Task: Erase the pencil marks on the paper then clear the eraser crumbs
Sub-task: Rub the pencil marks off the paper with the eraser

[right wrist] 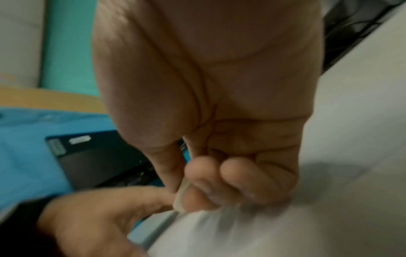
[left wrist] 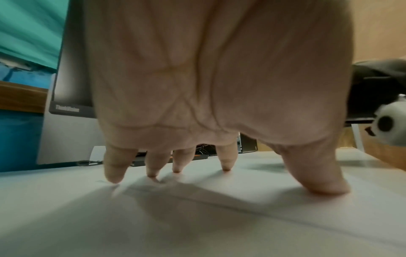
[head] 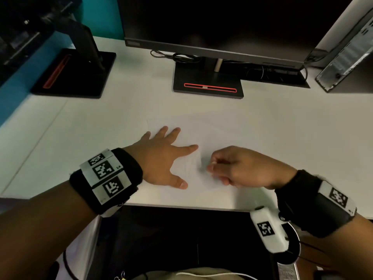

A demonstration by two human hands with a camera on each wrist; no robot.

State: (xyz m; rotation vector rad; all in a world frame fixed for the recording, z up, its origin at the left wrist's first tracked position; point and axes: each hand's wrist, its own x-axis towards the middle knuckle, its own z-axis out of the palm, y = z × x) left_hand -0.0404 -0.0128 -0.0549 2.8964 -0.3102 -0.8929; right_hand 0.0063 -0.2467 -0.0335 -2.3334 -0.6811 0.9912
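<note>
Eraser (right wrist: pixel 179 196) in right grip (right wrist: pixel 197 173)

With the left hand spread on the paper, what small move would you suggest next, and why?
Probably another short rubbing stroke: the right hand pinches the eraser on the paper, faint pencil marks remain beside it, and the left hand presses the sheet flat.

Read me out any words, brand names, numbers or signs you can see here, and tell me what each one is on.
"ThinkVision", blurred but legible: on the monitor bezel.
Label on the monitor bezel corner: too blurred to read.
Square black-and-white coded markers on the left wristband and right wristband: patterns, no readable words.
</note>
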